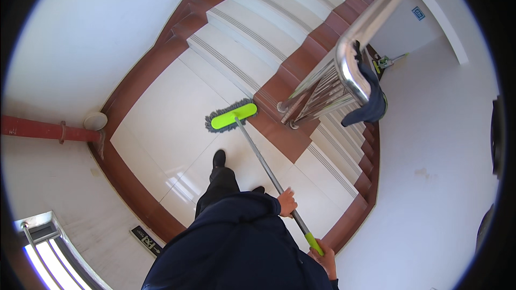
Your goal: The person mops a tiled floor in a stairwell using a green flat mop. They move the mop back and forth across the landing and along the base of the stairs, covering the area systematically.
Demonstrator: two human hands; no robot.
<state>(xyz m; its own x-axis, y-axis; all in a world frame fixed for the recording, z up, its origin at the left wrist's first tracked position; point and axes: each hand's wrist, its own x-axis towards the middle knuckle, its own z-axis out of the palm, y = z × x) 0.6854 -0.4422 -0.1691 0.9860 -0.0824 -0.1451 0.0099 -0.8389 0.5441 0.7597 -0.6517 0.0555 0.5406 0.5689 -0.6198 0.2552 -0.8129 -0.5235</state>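
Both my hands hold a flat mop by its grey metal pole [262, 159]. My left hand [287, 202] wraps the pole partway along, in front of my waist. Near the end, my right hand [324, 255] grips the lime-green handle sleeve [313, 242]. The mop's lime-green head [225, 119], with a grey shaggy fringe [213, 127], lies on the pale tiled landing [161, 100]. Its right end touches or nearly touches the red-brown border by the stair foot. One of my black shoes [219, 158] stands just behind the head.
Pale stairs [258, 20] rise ahead; others [336, 141] descend on the right. Between them stands a steel railing [350, 48] with dark blue cloth [369, 100] draped over it. A red pipe [40, 129] runs along the left wall. Green-and-white cleaning gear [385, 62] lies beyond the railing.
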